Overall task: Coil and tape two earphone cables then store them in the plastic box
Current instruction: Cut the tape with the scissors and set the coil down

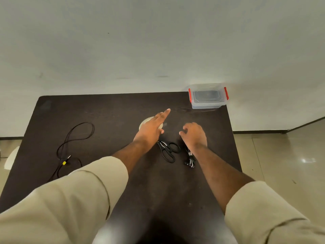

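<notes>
Two cables in view. Loose cable (75,138) lies at left-centre of frame on the table (109,106): thin black cord, sprawled in open loops, w/ a small yellow tag and a plug end near its lower part. Bundled cable (190,158) sits right of centre, just below the right wrist, partly hidden by the forearm; looks already gathered tight, earbuds at the lower end. Can't tell if it's taped.

Handling, as I judge it: both are v. light, limp, springy. Loops will want to unwind, so pinch the coil across its strands, not by one strand. Best grab on the loose one is prob. near the plug/tag end, then wind from there. Earbud ends are the delicate bits; don't pull on them. Thin cord on a dark top is hard to see and may slip thru fingers.

Tape (144,122), pale roll, centre of frame, mostly under the left hand (151,128). That hand is flat, fingers straight and stretched fwd over the roll, gripping nothing that shows; whether it touches the roll I can't tell. Right hand (194,133) hangs just right of it, fingers loosely curled, nothing in it.

Scissors (168,150), black, lie closed betw. the two wrists, just left of the bundle.

Box (208,96), clear w/ red clips, lid on, upper right at the table's far corner, well apart from both cables.

Count: 2 cables, 1 tape, 1 scissors, 1 box, 2 hands.
</notes>
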`<action>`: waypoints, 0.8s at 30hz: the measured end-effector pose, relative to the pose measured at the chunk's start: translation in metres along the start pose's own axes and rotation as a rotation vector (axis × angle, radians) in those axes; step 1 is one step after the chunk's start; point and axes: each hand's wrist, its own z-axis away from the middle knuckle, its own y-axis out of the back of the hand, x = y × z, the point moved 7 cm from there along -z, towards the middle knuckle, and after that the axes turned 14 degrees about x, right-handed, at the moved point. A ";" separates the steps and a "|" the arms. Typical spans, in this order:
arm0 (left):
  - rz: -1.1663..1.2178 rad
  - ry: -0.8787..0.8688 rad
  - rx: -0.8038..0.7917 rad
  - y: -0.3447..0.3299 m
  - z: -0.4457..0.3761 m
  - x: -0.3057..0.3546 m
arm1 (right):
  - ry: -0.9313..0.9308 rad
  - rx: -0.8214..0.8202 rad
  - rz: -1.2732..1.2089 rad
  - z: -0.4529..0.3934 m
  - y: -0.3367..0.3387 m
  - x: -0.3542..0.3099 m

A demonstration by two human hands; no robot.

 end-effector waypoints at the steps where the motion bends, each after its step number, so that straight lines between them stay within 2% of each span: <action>1: -0.082 -0.056 -0.039 -0.008 -0.009 -0.002 | 0.017 -0.014 0.012 -0.007 -0.003 -0.004; 5: -0.279 -0.194 -0.141 -0.036 -0.032 -0.015 | 0.072 -0.053 0.074 -0.023 -0.019 -0.013; 11: -0.257 -0.301 -0.200 -0.070 -0.040 -0.027 | 0.116 -0.100 0.132 -0.028 -0.050 -0.011; 17: -0.271 -0.311 -0.223 -0.075 -0.045 -0.029 | 0.159 -0.072 0.124 -0.032 -0.056 -0.019; 20: -0.169 -0.197 -0.143 -0.053 -0.038 -0.031 | 0.130 -0.078 0.157 -0.026 -0.051 -0.019; 24: 0.030 0.029 0.141 0.004 0.010 -0.054 | 0.139 -0.080 0.150 -0.004 -0.044 -0.039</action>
